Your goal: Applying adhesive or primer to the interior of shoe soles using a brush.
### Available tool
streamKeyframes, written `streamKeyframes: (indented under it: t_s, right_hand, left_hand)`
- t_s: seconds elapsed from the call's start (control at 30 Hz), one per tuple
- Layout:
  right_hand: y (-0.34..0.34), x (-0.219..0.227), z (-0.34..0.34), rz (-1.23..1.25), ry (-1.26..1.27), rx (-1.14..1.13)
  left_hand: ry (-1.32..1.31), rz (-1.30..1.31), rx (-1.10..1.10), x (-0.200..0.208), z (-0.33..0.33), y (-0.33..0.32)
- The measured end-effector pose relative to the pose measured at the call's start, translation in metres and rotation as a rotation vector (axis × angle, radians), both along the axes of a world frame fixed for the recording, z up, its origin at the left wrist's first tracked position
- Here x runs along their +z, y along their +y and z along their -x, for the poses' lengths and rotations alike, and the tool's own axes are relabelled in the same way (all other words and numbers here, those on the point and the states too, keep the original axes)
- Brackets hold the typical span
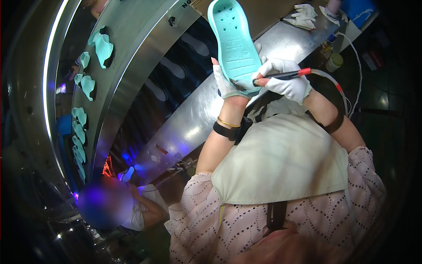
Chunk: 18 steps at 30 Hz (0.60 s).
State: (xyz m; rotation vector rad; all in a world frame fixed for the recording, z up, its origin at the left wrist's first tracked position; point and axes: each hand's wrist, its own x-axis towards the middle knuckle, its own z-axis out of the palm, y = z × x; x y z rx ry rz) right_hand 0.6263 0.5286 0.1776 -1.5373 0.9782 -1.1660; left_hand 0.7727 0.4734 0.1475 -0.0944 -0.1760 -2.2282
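A turquoise shoe sole (237,42), with small holes at its toe end and ridges across the heel, is held up with the toe pointing away from me. My gloved left hand (225,83) grips its heel end from below and the left side, with bare fingertips showing. In my gloved right hand (288,83) is a slim black pen-like tool (283,75) with a red band and a pale cable. The tool's tip is at the right edge of the heel, beside a dark patch (241,83) there. Whether the tip touches the sole I cannot tell.
A shiny metal ledge (189,119) runs diagonally before me. Beyond it, pale soles (173,68) lie in a dark lower channel, and a green conveyor (127,31) carries several turquoise shoe parts (104,49). White gloves (303,16) lie far right. Another person (147,207) works lower left.
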Motion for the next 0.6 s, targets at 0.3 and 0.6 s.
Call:
streamKeyframes:
  t_s: [0.3, 0.6]
  right_hand:
    - [-0.004, 0.005, -0.005, 0.019, 0.005, -0.013]
    - [0.009, 0.001, -0.012, -0.123, -0.088, 0.090]
  left_hand:
    - [-0.241, 0.094, 0.029, -0.004, -0.016, -0.019]
    - [-0.266, 0.172, -0.043, 0.003, -0.029, -0.028]
